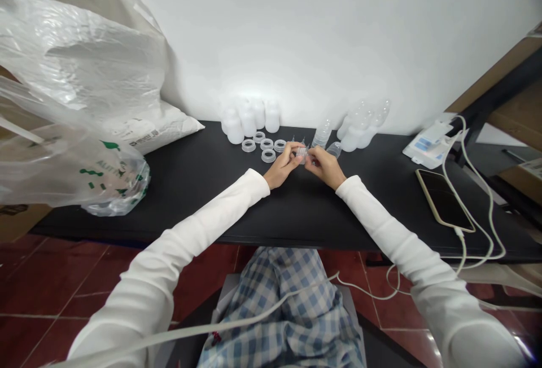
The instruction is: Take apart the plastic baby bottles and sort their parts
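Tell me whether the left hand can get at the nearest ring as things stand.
Likely yes: the ring lies close beside the left hand, with nothing seen between them, though that hand is holding a clear part.

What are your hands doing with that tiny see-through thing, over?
Left hand holding small transparent plastic piece. Right hand fingers up against it, grip unclear. Transparent plastic rings close by left hand, not blocking.

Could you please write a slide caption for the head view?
Left hand and right hand hold a small clear part over a black table, near clear rings and white bottles.
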